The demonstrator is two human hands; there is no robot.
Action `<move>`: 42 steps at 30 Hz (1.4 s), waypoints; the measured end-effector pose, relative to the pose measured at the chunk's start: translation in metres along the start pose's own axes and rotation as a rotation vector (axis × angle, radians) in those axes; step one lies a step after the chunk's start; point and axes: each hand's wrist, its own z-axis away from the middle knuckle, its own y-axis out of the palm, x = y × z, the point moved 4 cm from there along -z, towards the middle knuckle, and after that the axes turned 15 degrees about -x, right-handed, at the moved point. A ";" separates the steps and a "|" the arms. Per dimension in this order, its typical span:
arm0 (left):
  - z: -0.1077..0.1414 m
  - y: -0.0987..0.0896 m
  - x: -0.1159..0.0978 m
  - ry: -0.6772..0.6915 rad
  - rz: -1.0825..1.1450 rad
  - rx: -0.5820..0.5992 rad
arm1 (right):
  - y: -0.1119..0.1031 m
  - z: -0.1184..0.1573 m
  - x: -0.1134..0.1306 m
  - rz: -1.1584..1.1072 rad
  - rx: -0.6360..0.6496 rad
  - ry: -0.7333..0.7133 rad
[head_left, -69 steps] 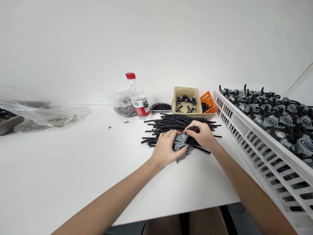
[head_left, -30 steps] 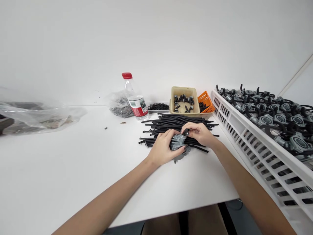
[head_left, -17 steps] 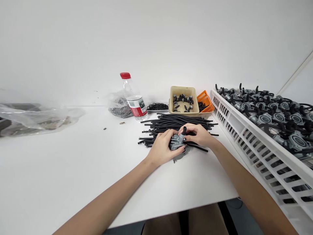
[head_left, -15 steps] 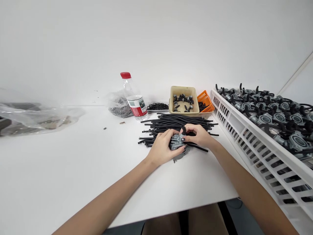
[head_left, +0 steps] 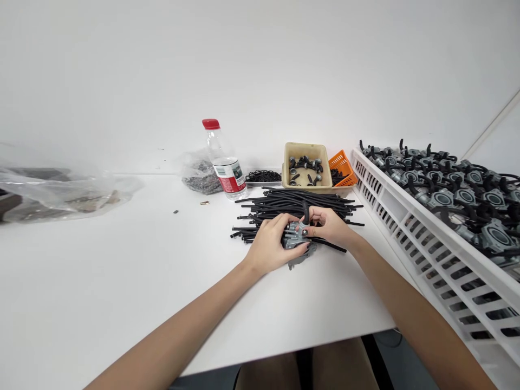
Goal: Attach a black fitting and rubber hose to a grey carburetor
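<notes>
Up against the black hoses, the left hand clamps a grey metal part, and the right hand pinches the upright black tube near its base!

Bright, even, cool-white light, pale grey falloff across plain white wall, soft faint shadows on smooth white tabletop, grey cast-metal part fairly sharp, crumpled clear plastic bag blurred, white slatted plastic crate stretched by wide-angle distortion.
</notes>
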 end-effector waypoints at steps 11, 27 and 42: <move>-0.001 -0.001 -0.002 -0.048 0.044 0.004 | 0.003 0.003 0.001 -0.121 0.037 0.119; -0.001 0.001 -0.001 -0.051 0.056 -0.026 | 0.004 0.006 0.006 -0.126 0.149 0.033; -0.002 -0.001 -0.002 -0.063 0.085 -0.023 | 0.001 0.005 0.004 -0.111 0.166 0.008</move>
